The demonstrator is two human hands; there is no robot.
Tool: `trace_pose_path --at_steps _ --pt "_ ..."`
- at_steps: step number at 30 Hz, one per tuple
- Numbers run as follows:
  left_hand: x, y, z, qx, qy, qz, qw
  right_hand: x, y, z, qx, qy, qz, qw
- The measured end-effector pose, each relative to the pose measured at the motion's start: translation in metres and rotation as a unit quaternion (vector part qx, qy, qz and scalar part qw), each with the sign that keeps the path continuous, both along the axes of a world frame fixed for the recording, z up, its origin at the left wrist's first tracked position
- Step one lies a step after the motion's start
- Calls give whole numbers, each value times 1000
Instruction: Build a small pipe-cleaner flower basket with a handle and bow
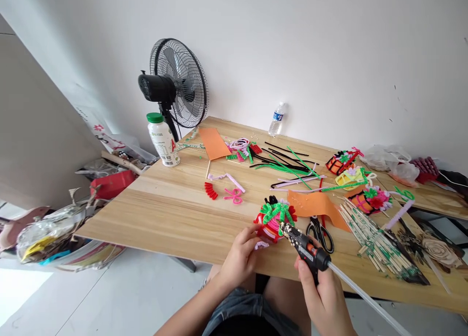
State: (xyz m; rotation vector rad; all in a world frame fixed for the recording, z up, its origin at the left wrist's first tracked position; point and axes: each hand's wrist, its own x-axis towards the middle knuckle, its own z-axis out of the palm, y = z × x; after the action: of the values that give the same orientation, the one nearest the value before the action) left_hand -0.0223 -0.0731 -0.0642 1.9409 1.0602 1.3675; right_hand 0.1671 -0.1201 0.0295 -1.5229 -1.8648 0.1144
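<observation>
My right hand (320,289) is wrapped round the grip of a black hot glue gun (306,250), with a long clear glue stick (365,297) sticking out of its back. The gun's crusted nozzle points at a small pipe-cleaner basket (272,221) in red, pink and green near the table's front edge. At the basket's left side, the fingers of my left hand (240,255) are closed on its rim. A short lilac pipe-cleaner piece (261,245) lies just below the basket. Whether the nozzle touches the basket I cannot tell.
Right of the basket lie orange sheet (316,204), black scissors (321,233) and a bundle of sticks (380,241). Several finished-looking baskets (369,199) stand behind. Loose pipe cleaners (285,163), a white bottle (163,141), a water bottle (277,119) and a fan (179,82) are farther back.
</observation>
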Motion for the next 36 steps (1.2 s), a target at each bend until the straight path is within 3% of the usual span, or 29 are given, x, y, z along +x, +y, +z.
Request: trace_pose_path --at_steps 10,20,36 --pt "4 -1 2 5 9 5 1000 6 -3 -6 64 -108 -8 992" --pt "4 -1 3 10 9 7 1000 7 -7 -9 66 -110 -3 992" --pt "3 -1 3 4 13 -1 1000 1 -3 1 78 -102 1 992"
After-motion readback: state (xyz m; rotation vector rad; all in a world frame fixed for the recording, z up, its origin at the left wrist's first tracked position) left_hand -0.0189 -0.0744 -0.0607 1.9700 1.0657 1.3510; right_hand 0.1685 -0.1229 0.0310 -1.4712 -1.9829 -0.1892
